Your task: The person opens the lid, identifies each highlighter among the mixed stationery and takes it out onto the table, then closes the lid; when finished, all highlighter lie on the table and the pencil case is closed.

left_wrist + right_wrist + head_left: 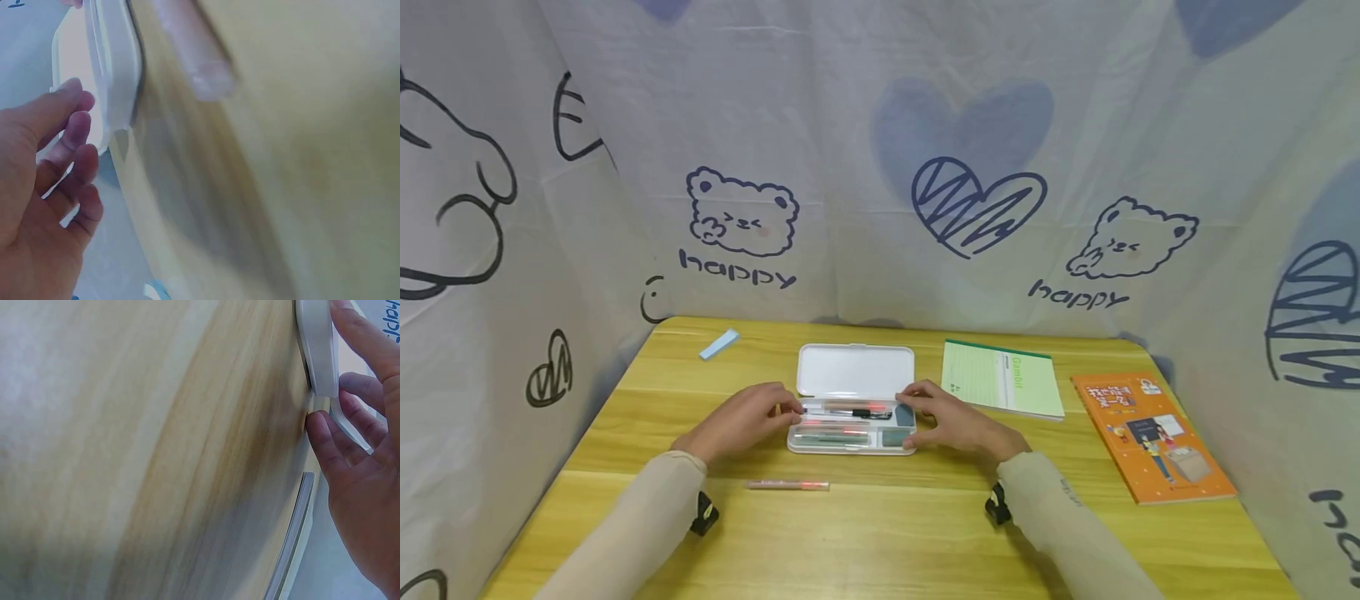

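A white pencil case (pixel 856 370) lies with its lid swung back on the wooden table. Inside it are a black-and-clear pen (pixel 871 413), other slim pens or pencils (pixel 831 437) and grey-green blocks (pixel 895 437). My left hand (pixel 760 417) is at the case's left end, its fingertips near the pen's end; in the left wrist view the fingers are loosely bent, with nothing visible between them. My right hand (pixel 951 421) holds the case's right end, thumb at the front corner and fingers at the back. A pinkish pen (pixel 787 485) lies in front of the case.
A light blue strip (pixel 719 344) is at the table's back left. A green notebook (pixel 1000 379) lies right of the case, and an orange book (pixel 1153 437) is farther right. Printed white cloth (pixel 857 167) hangs behind the table and along both sides.
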The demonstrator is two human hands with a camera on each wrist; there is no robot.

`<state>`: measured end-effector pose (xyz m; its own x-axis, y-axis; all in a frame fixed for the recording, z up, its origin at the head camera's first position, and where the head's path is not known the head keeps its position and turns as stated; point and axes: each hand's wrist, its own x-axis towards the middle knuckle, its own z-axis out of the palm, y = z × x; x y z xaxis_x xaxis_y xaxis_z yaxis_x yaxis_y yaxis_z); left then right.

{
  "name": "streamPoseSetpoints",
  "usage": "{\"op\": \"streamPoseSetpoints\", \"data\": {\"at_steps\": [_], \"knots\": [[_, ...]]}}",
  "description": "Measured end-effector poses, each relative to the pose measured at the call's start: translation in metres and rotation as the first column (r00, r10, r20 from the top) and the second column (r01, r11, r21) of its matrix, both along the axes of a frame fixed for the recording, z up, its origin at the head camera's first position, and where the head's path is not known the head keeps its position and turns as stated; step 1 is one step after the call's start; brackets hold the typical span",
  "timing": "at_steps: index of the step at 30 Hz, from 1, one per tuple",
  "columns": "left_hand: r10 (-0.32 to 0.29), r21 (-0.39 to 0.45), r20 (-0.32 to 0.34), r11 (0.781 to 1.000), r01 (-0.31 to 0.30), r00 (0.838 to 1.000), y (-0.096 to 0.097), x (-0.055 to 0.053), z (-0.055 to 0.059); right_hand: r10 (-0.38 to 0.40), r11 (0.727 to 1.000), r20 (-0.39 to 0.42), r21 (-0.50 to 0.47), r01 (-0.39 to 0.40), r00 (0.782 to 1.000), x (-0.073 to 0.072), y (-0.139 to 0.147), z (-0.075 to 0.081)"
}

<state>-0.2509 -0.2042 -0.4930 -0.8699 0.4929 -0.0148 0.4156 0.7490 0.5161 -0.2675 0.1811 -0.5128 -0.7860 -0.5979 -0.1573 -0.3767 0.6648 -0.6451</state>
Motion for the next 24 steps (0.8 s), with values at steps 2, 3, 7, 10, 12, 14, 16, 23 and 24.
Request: {"op": "streamPoseSetpoints", "data": {"at_steps": [2, 3, 7, 10, 12, 14, 16, 23, 24], "knots": [[-0.026, -0.016, 0.014, 1.000, 0.027, 1.000, 0.005, -0.005, 0.001, -0.001, 1.000, 0.001, 0.001, 0.001, 1.000, 0.000, -0.001, 0.000], [-0.042, -0.019, 0.022, 0.999, 0.043, 0.999, 0.007, -0.007, 0.001, -0.001, 1.000, 0.000, 0.002, 0.001, 1.000, 0.000, -0.001, -0.001], [-0.102, -0.020, 0.056, 0.994, 0.103, 0.993, 0.011, -0.013, 0.001, -0.004, 1.000, 0.000, 0.008, 0.004, 1.000, -0.001, -0.003, -0.002], [-0.120, -0.027, 0.083, 0.992, 0.123, 0.989, 0.014, -0.014, 0.000, -0.002, 1.000, 0.000, 0.012, 0.002, 1.000, -0.001, -0.003, -0.002], [-0.115, -0.041, 0.093, 0.992, 0.119, 0.989, 0.015, -0.014, 0.000, 0.001, 1.000, 0.001, 0.012, -0.001, 1.000, 0.000, -0.003, -0.001], [-0.107, -0.055, 0.101, 0.992, 0.113, 0.989, 0.016, -0.015, 0.001, 0.001, 1.000, 0.003, 0.008, -0.001, 1.000, 0.000, -0.003, 0.000], [-0.099, -0.064, 0.113, 0.992, 0.107, 0.989, 0.017, -0.015, 0.002, -0.001, 1.000, 0.006, 0.007, 0.001, 1.000, 0.000, -0.002, 0.001], [-0.104, -0.040, 0.170, 0.993, 0.112, 0.980, 0.022, -0.020, 0.003, -0.003, 1.000, -0.001, 0.011, 0.003, 1.000, -0.001, 0.000, -0.001], [-0.100, -0.029, 0.178, 0.994, 0.106, 0.979, 0.022, -0.020, 0.003, -0.005, 1.000, 0.000, 0.012, 0.005, 1.000, -0.001, 0.000, -0.001]]}}
